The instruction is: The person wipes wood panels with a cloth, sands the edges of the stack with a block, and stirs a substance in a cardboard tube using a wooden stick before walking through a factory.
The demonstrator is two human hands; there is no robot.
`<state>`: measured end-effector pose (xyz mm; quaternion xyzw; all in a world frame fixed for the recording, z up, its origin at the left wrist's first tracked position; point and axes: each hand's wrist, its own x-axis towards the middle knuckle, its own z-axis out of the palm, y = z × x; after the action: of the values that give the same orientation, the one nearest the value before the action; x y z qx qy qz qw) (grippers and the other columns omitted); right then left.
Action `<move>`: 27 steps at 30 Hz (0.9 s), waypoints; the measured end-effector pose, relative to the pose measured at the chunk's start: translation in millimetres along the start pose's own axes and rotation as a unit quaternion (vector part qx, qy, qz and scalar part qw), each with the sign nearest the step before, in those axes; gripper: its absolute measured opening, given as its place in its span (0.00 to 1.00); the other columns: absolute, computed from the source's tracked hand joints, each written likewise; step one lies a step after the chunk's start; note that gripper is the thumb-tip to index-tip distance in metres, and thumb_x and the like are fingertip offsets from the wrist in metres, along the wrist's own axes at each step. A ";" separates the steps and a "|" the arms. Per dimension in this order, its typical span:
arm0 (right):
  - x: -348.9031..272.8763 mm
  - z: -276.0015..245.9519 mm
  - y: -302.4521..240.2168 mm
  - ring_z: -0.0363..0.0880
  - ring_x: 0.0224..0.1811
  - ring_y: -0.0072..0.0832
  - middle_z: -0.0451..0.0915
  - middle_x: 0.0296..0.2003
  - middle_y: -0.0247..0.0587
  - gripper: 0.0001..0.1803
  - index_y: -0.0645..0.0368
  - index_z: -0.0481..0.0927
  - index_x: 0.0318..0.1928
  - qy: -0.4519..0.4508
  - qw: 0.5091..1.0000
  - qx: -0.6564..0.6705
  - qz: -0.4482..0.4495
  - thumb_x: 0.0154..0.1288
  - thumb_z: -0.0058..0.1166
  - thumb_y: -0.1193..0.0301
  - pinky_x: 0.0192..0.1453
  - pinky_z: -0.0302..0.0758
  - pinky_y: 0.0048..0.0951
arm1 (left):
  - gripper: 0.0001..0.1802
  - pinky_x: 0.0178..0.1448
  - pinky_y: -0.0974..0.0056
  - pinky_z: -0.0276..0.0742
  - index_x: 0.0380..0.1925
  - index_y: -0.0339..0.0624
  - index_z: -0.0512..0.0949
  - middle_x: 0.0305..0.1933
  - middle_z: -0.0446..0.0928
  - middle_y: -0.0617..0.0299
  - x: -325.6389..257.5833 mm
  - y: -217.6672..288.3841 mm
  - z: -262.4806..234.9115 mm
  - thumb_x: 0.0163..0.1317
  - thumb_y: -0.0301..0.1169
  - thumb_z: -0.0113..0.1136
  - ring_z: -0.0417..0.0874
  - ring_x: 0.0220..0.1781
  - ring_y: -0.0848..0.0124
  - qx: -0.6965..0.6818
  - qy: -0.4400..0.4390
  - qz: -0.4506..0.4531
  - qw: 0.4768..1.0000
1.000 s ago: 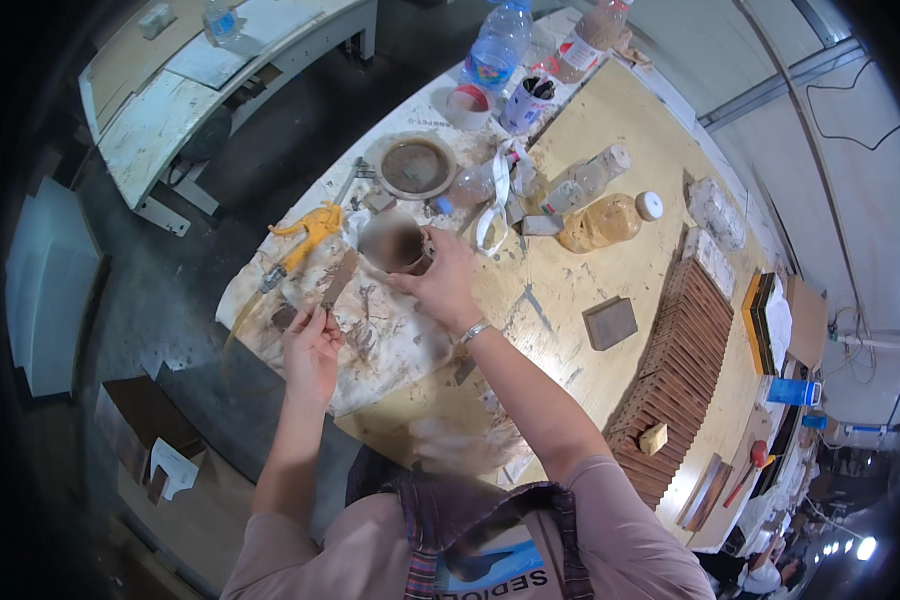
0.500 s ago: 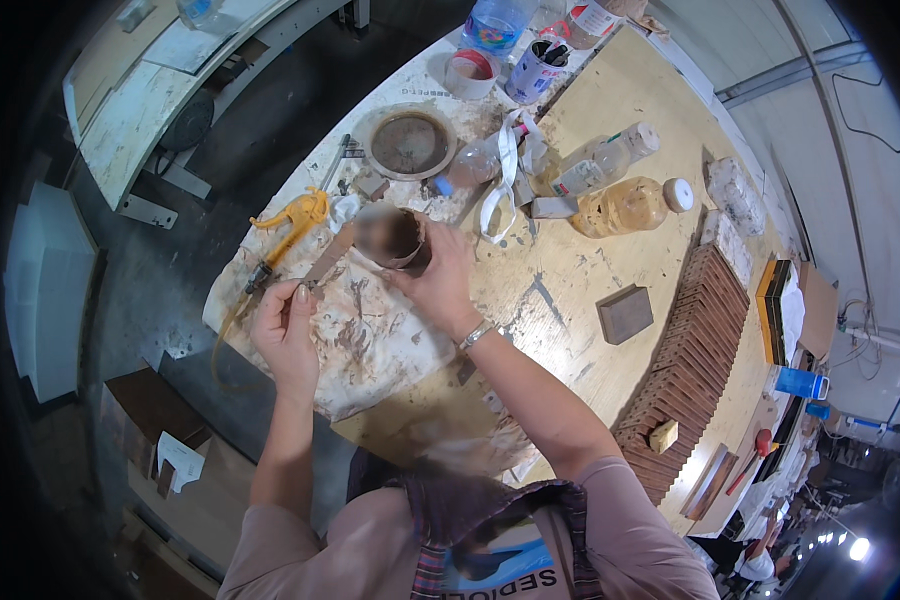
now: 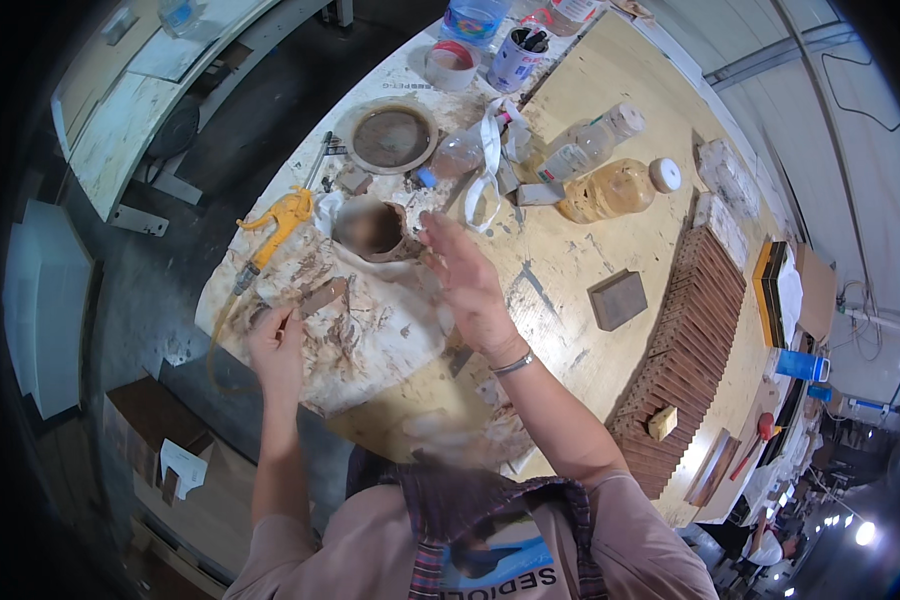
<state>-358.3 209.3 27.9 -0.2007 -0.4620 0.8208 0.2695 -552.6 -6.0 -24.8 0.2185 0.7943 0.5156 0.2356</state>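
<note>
Currently, I see the left hand (image 3: pixel 276 343) pinching a brown strip (image 3: pixel 325 295) left of centre; the right hand (image 3: pixel 467 278), loosely open, is just beside the dark round pot (image 3: pixel 378 230), upper centre-left.

yellow spray gun (image 3: pixel 288 212) | amber-liquid bottle (image 3: pixel 610 192) beside clear bottle (image 3: pixel 577 155) | small yellow block (image 3: pixel 662 422) atop ridged brown row (image 3: pixel 692 345)

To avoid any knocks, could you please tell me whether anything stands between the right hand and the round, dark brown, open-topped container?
Nothing visible does: the right hand is just right of the round container, with only a narrow gap showing. The left hand holds a flat brown strip.
</note>
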 end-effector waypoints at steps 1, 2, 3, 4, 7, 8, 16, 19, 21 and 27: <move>-3.9 -1.6 -1.8 0.53 0.78 0.38 0.55 0.76 0.48 0.51 0.61 0.52 0.76 -0.011 0.999 0.047 0.015 0.47 0.52 0.71 0.78 0.49 0.39 | 0.08 0.42 0.64 0.75 0.41 0.36 0.81 0.37 0.79 0.61 -1.4 13.4 2.2 0.61 0.25 0.63 0.79 0.36 0.68 0.106 0.052 0.097 0.988; -8.8 -3.3 -5.8 0.54 0.78 0.37 0.55 0.76 0.48 0.50 0.63 0.52 0.76 -0.017 0.995 0.093 0.028 0.48 0.50 0.71 0.78 0.48 0.38 | 0.10 0.43 0.62 0.75 0.41 0.37 0.81 0.37 0.79 0.60 -2.1 40.2 7.4 0.59 0.24 0.64 0.80 0.37 0.64 0.206 0.099 0.193 0.954; -13.2 -4.5 -8.6 0.54 0.78 0.36 0.55 0.76 0.48 0.49 0.64 0.52 0.76 -0.025 0.989 0.139 0.041 0.49 0.49 0.72 0.79 0.47 0.37 | 0.11 0.45 0.59 0.76 0.42 0.37 0.81 0.38 0.79 0.58 -4.8 56.9 13.3 0.57 0.23 0.64 0.80 0.38 0.60 0.302 0.146 0.285 0.898; -17.9 -4.8 -11.1 0.53 0.78 0.37 0.54 0.76 0.48 0.48 0.64 0.52 0.76 -0.022 0.991 0.126 0.046 0.51 0.48 0.68 0.79 0.47 0.38 | 0.13 0.46 0.57 0.76 0.43 0.38 0.81 0.39 0.79 0.57 -10.1 61.1 17.9 0.55 0.24 0.65 0.80 0.40 0.57 0.271 0.093 0.284 0.915; -34.8 -7.2 -23.4 0.51 0.79 0.40 0.51 0.77 0.49 0.46 0.63 0.53 0.76 -0.001 0.994 0.102 0.050 0.56 0.47 0.60 0.79 0.45 0.40 | 0.18 0.49 0.54 0.76 0.45 0.41 0.81 0.41 0.79 0.55 -26.4 69.8 35.5 0.52 0.24 0.67 0.79 0.45 0.53 0.191 -0.062 0.274 0.941; -42.5 -10.2 -30.4 0.51 0.79 0.40 0.52 0.77 0.50 0.46 0.64 0.53 0.76 0.013 0.993 0.105 0.046 0.57 0.47 0.60 0.79 0.45 0.40 | 0.18 0.50 0.55 0.77 0.46 0.41 0.81 0.42 0.79 0.55 -34.5 68.6 46.5 0.51 0.25 0.67 0.80 0.46 0.54 0.176 -0.110 0.263 0.942; -136.8 -58.4 -57.8 0.46 0.80 0.41 0.50 0.77 0.51 0.47 0.66 0.48 0.76 0.105 0.991 0.081 0.002 0.72 0.34 0.41 0.80 0.42 0.42 | 0.25 0.56 0.54 0.75 0.53 0.46 0.79 0.57 0.75 0.57 -134.4 104.2 122.7 0.54 0.38 0.66 0.80 0.52 0.56 0.145 -0.409 0.403 0.806; -165.9 -53.3 -59.6 0.44 0.80 0.42 0.48 0.77 0.53 0.53 0.68 0.46 0.76 0.125 0.989 0.073 -0.001 0.70 0.27 0.33 0.81 0.41 0.44 | 0.26 0.56 0.53 0.75 0.52 0.44 0.79 0.55 0.75 0.55 -158.9 70.7 159.6 0.51 0.38 0.67 0.80 0.51 0.55 0.174 -0.433 0.513 0.720; -182.9 -47.4 -58.1 0.45 0.80 0.44 0.48 0.77 0.55 0.57 0.69 0.49 0.75 0.140 0.986 0.087 -0.007 0.66 0.31 0.29 0.81 0.40 0.46 | 0.22 0.57 0.52 0.75 0.48 0.44 0.81 0.53 0.76 0.55 -160.5 69.9 166.8 0.52 0.36 0.68 0.79 0.49 0.54 0.111 -0.455 0.482 0.740; -220.7 -32.7 -58.9 0.51 0.78 0.42 0.58 0.73 0.52 0.56 0.65 0.55 0.74 0.154 0.987 0.045 0.027 0.66 0.27 0.27 0.79 0.48 0.48 | 0.17 0.61 0.52 0.73 0.42 0.45 0.84 0.52 0.76 0.59 -137.9 135.9 141.0 0.51 0.18 0.66 0.78 0.52 0.56 -0.178 -0.360 0.206 0.892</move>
<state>-153.5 117.1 80.6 -0.3250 -0.3720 0.8070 0.3237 -344.5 64.2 70.6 0.5022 0.4872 0.5715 0.4288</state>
